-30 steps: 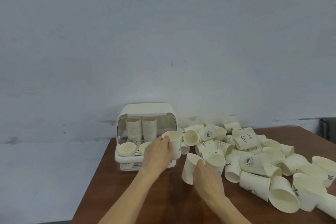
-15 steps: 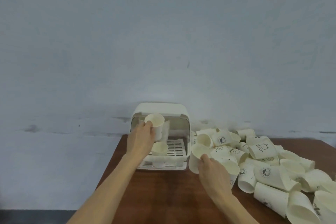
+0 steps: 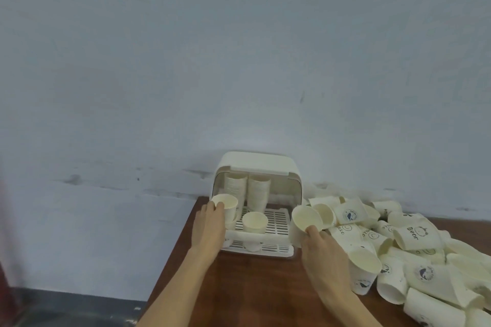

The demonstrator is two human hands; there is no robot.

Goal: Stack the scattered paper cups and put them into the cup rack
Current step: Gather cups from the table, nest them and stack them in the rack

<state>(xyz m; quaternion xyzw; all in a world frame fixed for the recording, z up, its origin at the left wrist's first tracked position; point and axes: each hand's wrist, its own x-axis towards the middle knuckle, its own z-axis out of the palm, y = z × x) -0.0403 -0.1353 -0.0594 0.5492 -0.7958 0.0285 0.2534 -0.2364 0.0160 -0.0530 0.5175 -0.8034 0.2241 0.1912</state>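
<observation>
A white cup rack (image 3: pixel 289 180) with its lid raised stands at the table's back left. Two tall cup stacks (image 3: pixel 248 192) stand at its back, and a short cup (image 3: pixel 254 222) sits on the slatted tray. My left hand (image 3: pixel 211 225) grips a paper cup (image 3: pixel 228 206) at the rack's front left, over a low stack there. My right hand (image 3: pixel 322 255) holds another paper cup (image 3: pixel 305 221), tilted with its mouth toward me, just right of the rack. Several loose cups (image 3: pixel 414 236) lie heaped on the right of the table.
The brown wooden table (image 3: pixel 252 289) ends at its left edge just beside the rack, with dark floor (image 3: pixel 66 308) below. A pale blue wall (image 3: pixel 239 61) stands right behind the rack and the cup pile.
My left hand has lowered its cup from high inside the rack to the rack's front left. My right hand has kept its cup beside the rack. The camera has moved closer.
</observation>
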